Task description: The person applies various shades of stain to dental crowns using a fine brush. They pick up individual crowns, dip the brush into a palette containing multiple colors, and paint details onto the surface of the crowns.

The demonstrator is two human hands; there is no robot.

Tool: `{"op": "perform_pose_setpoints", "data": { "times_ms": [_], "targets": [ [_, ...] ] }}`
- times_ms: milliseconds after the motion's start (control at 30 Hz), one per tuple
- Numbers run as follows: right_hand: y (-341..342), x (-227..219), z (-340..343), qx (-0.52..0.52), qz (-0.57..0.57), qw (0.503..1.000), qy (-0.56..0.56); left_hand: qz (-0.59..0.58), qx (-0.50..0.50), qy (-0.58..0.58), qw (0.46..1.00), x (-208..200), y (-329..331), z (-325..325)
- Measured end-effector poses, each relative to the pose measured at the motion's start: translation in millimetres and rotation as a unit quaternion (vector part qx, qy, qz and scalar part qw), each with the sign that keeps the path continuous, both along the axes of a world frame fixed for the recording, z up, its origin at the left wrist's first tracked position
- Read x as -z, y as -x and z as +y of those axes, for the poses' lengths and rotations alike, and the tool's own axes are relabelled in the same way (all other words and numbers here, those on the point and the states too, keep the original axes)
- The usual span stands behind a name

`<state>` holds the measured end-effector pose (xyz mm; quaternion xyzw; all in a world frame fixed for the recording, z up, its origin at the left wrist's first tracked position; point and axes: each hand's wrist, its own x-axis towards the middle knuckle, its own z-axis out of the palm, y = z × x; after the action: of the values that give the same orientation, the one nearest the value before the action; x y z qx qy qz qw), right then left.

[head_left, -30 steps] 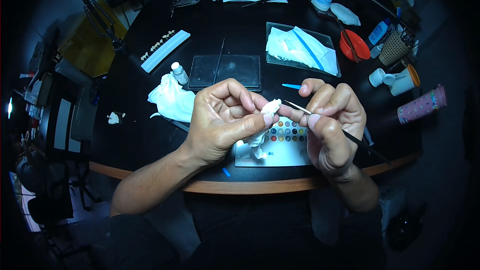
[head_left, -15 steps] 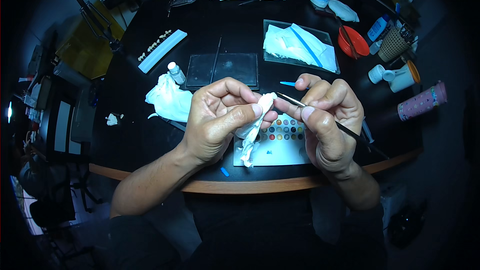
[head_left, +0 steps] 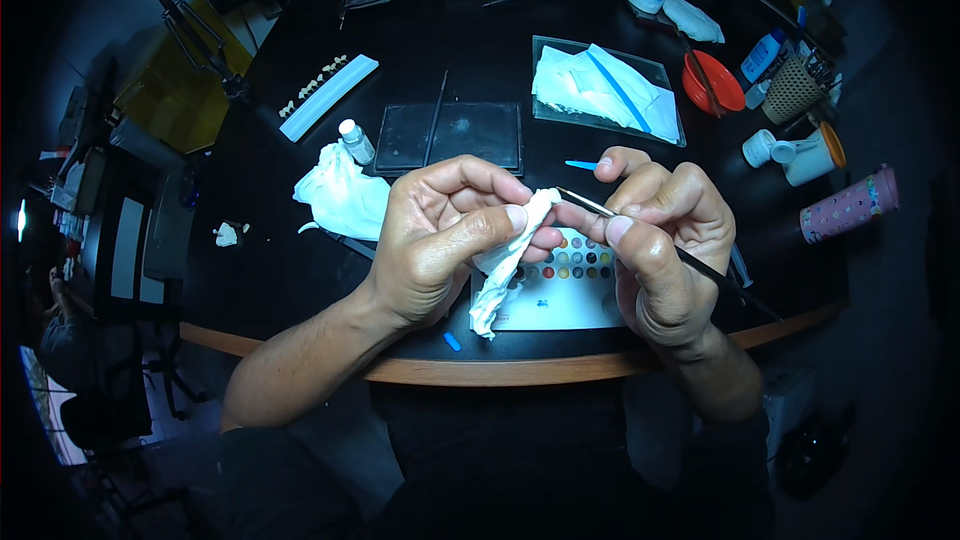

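My left hand [head_left: 440, 235] pinches a crumpled white tissue [head_left: 500, 275] between thumb and fingers, its loose end hanging down. At the tissue's upper end is a small pale piece, too small to make out. My right hand [head_left: 665, 240] grips a thin dark-handled brush [head_left: 700, 268] like a pen, its tip at or very near that upper end. Below both hands, partly covered by them, lies a white palette card [head_left: 560, 312] with rows of coloured round spots. A blue-tipped strip [head_left: 581, 165] lies just behind my right fingers.
A dark tile [head_left: 470, 135] bears another brush [head_left: 437, 115]. Left stand a small bottle [head_left: 355, 140], a white cloth [head_left: 340, 195] and a rack of tooth-shaped pieces [head_left: 328, 98]. Right are a glass plate with tissues [head_left: 600, 90], a red bowl [head_left: 722, 80], white tubs [head_left: 805, 155] and a pink tumbler [head_left: 850, 205].
Both hands stay nearly in place, still holding the tissue and the brush. The tissue's loose end has shifted slightly, and the whole view has moved a little.
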<state>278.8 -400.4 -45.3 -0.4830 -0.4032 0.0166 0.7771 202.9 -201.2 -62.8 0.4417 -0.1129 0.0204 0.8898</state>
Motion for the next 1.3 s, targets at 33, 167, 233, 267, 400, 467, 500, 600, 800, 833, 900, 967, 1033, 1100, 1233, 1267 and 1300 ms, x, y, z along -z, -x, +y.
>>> {"op": "perform_pose_setpoints", "data": {
  "times_ms": [33,167,233,267,400,467,500,600,800,833,900,967,1033,1100,1233,1267,1300],
  "targets": [
    [-0.1,0.2,0.4,-0.001,0.000,1.000,0.000,0.000,-0.001,0.000,1.000,-0.2,0.3,0.2],
    [-0.1,0.1,1.8,-0.005,-0.001,1.000,0.002,0.001,-0.005,-0.007,1.000,1.5,0.1,1.5],
    [0.9,-0.6,1.7,-0.003,-0.003,1.000,0.002,-0.003,-0.004,-0.007,1.000,1.1,-0.1,1.4],
    [2.4,-1.0,0.2,0.002,0.014,1.000,0.006,-0.002,-0.012,-0.028,1.000,-0.2,0.2,0.0],
    [4.0,-1.0,-0.1,0.009,0.038,0.999,0.011,-0.001,-0.020,-0.046,0.999,-0.1,0.8,-0.8],
    [5.4,-1.8,0.6,0.009,0.041,0.999,0.013,-0.001,-0.024,-0.049,0.999,-0.2,1.8,-1.3],
    [5.8,-2.0,0.8,0.010,0.044,0.999,0.014,0.000,-0.028,-0.053,0.998,-0.3,2.2,-1.4],
    [6.0,-1.0,-0.2,0.005,0.044,0.999,0.015,-0.006,-0.026,-0.050,0.998,1.7,3.1,-0.3],
    [5.8,-2.1,-1.0,0.014,0.029,0.999,0.019,0.001,-0.024,-0.042,0.999,1.0,2.5,-1.9],
    [5.8,-2.1,-0.8,0.014,0.029,0.999,0.019,0.001,-0.024,-0.042,0.999,0.3,2.9,-2.0],
    [5.7,-1.9,-0.5,0.011,0.030,0.999,0.019,0.003,-0.027,-0.042,0.999,-0.5,3.4,-2.2],
    [5.2,-1.0,-0.9,0.010,0.032,0.999,0.018,-0.002,-0.027,-0.042,0.999,1.3,2.4,-2.1],
    [4.9,-0.9,-0.9,0.010,0.035,0.999,0.018,-0.006,-0.027,-0.041,0.999,2.1,2.0,-2.1],
    [4.6,-3.0,0.0,0.013,0.016,1.000,0.014,-0.012,-0.029,-0.039,0.999,1.8,2.0,-2.2],
    [8.8,-3.1,-0.3,0.022,0.049,0.999,0.006,-0.014,-0.028,-0.033,0.999,2.9,2.1,-2.4],
    [9.3,-3.5,-0.7,0.023,0.043,0.999,0.008,-0.015,-0.026,-0.031,0.999,2.9,2.3,-2.6],
    [9.5,-3.9,-1.0,0.024,0.037,0.999,0.010,-0.016,-0.023,-0.028,0.999,2.7,2.4,-2.8]
  ]
}}
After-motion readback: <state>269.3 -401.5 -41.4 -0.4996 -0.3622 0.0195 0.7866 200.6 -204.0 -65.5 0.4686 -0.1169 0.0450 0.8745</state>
